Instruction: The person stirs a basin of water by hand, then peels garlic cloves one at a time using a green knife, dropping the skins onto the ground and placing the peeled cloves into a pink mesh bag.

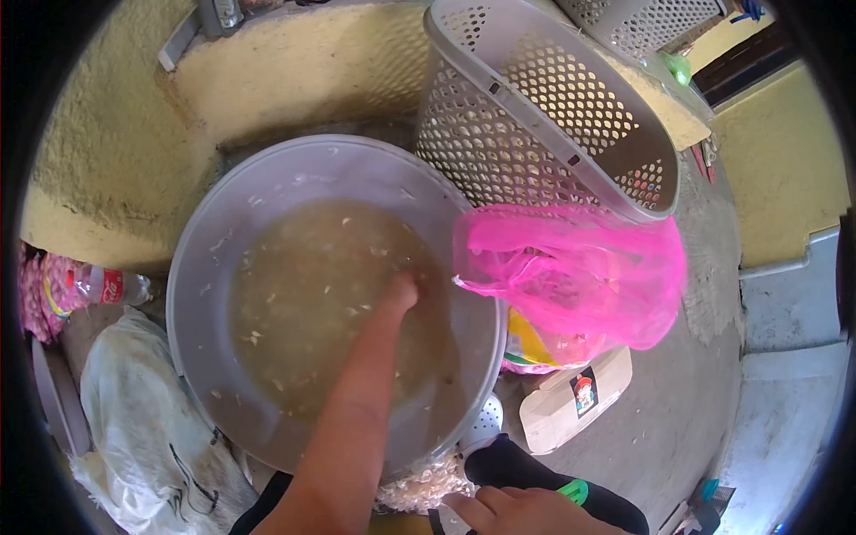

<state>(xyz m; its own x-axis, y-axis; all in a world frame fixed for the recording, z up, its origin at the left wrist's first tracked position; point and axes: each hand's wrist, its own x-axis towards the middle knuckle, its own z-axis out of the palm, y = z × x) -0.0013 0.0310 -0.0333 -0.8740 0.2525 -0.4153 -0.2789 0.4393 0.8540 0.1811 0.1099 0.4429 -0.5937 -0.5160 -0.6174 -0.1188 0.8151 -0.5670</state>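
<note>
A large round grey tub [192,294] holds cloudy brownish water [312,294] with pale flakes floating on it and stuck to the inner wall. My left hand [405,291] is dipped into this water at the right of the middle. Its fingers are under the surface and hidden. At the bottom edge, near my dark-clad leg [517,473], my right hand [513,512] lies with its fingers loosely stretched out and nothing visible in them. Beside it, below the tub, is a heap of pale papery skins [428,486].
A tall grey perforated basket [499,134] stands behind the tub. Right of the tub are a pink plastic bag [580,267] and a beige carton [575,401]. At left lie a white woven sack [143,401], a plastic bottle [111,286] and a pink net bag [55,290].
</note>
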